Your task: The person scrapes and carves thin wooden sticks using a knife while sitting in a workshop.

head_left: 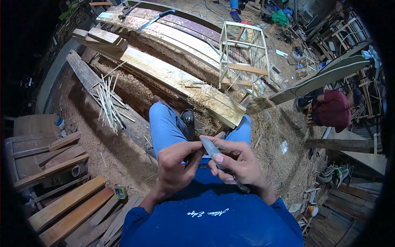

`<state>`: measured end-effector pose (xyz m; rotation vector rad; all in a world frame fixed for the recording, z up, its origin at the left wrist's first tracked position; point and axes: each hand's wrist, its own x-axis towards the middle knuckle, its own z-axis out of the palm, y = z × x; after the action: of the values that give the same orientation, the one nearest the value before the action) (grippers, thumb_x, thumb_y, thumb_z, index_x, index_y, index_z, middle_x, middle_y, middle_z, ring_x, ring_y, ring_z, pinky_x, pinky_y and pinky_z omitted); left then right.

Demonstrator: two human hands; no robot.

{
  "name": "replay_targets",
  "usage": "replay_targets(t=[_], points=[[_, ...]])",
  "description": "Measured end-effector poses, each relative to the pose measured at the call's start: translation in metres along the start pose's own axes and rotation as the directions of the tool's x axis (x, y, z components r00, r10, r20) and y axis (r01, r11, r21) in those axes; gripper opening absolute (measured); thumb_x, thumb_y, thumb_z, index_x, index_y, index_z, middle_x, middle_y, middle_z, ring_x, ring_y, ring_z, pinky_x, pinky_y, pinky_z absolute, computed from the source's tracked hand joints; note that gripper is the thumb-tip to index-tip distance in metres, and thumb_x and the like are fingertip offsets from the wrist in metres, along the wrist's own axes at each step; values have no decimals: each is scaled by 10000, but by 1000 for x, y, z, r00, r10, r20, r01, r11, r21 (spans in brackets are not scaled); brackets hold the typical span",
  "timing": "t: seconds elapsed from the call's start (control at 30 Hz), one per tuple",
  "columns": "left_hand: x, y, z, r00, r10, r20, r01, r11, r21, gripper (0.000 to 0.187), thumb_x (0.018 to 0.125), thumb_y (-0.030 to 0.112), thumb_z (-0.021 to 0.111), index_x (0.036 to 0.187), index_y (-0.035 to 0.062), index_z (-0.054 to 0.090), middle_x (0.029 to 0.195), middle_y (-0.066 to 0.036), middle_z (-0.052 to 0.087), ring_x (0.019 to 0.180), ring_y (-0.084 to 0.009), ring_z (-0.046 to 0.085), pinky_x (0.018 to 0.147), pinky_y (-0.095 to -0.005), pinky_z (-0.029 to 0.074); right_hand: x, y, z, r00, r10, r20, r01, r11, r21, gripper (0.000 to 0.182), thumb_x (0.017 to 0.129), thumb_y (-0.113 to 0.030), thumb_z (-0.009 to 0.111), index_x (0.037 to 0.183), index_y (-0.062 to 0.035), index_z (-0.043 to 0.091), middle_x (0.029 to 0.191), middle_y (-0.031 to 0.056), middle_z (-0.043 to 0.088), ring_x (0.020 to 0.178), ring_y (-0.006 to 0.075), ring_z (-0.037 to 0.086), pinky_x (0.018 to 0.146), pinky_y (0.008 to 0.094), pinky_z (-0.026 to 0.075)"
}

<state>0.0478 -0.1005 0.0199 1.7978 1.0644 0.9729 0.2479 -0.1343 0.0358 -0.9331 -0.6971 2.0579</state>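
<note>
My right hand (237, 161) is closed around a knife (212, 150), whose pale blade points up and to the left and whose dark handle end shows below my fingers. Close beside the blade tip, my left hand (180, 163) has its fingers pressed together; what they hold, if anything, is too hidden to make out. Both hands are above my lap, in front of the blue shirt (210, 218). Beyond my knees lies a thick wooden beam (164, 76) with curly shavings on its near end.
Thin sticks (108, 103) lie on a weathered plank (84, 74) at the left. A slatted wooden frame (244, 55) stands beyond the beam. Someone in a red shirt (334, 109) is at the right. Boards (68, 203) and a tape measure (120, 192) are at lower left.
</note>
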Motion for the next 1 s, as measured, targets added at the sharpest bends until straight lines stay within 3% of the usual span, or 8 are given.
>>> replay_targets(t=[0.37,0.8,0.9,1.0], points=[[1,-1,3,993,116,-21,-114,988,104,167,835,-45,731,995,3,726,831,-118,737,692,-243,719,587,-329,540,-4,2,5,998,-42,-56,36,994,-100,474,1066,-98,501,1531,-51,422,824,51,606,532,44,445,443,200,366],[2,1,4,995,99,2,-98,987,131,131,854,-21,725,981,9,717,851,-115,741,762,-267,741,645,-347,564,-6,5,5,987,-90,-133,64,980,-186,481,1064,-95,496,1536,-49,415,830,56,609,538,51,448,449,201,373],[-1,-4,2,997,41,-63,-36,996,86,72,884,-21,718,954,-26,730,795,-135,743,714,-193,743,651,-297,570,-15,-3,0,947,-195,-254,168,978,-123,494,1064,-94,495,1546,-49,396,836,65,613,535,54,446,447,203,369],[-4,-5,2,995,-4,-100,10,998,63,61,899,-31,701,954,-35,726,779,-132,741,712,-171,738,657,-293,571,-12,0,2,971,-104,-216,81,990,-112,499,1067,-94,488,1553,-50,383,846,75,618,532,55,443,444,206,364]])
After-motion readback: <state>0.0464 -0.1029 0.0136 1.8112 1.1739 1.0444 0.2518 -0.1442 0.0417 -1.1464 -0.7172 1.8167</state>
